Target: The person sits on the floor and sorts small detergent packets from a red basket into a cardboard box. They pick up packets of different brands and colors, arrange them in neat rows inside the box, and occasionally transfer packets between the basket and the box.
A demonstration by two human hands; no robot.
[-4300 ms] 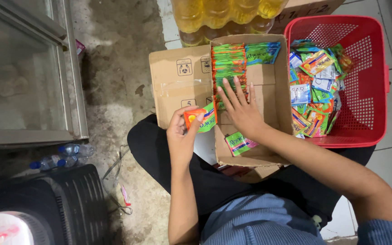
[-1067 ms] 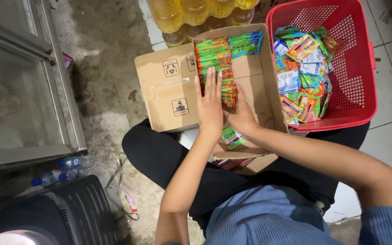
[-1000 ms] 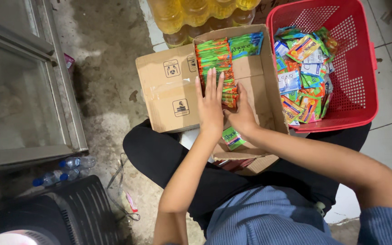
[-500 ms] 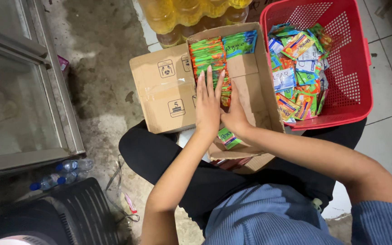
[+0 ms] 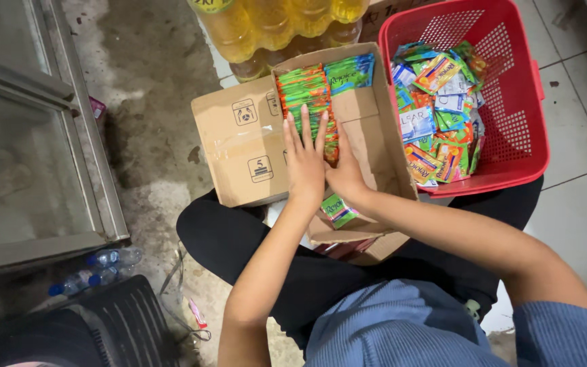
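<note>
Nearest the camera, the person sits cross-legged on the floor (image 5: pixel 151 170) in a blue shirt and black trousers, with both bare forearms reaching forward into an open cardboard box (image 5: pixel 242 146) that rests against the lap. A green sachet (image 5: pixel 339 209) lies at the near end of the box, just behind the wrists.

The left hand (image 5: pixel 305 166) lies flat, palm down, fingers spread and straight, pressing on the near end of a row of green and orange sachets (image 5: pixel 305 95) packed on edge along the left side of the box. The right hand (image 5: pixel 345 170) sits just beside it, touching it at the thumb side, its fingers tucked against the same row; whether it pinches a sachet I cannot tell. Neither grip is closed around anything that shows.

Farther in, a smaller stack of blue-green sachets (image 5: pixel 350 72) fills the far right corner of the box. To the right, touching the box, stands a red plastic basket (image 5: pixel 521 129) heaped with loose mixed sachets (image 5: pixel 439 112). Beyond the box stand yellow oil bottles (image 5: pixel 273 24). Far left is a glass-fronted cabinet (image 5: pixel 32 149).
</note>
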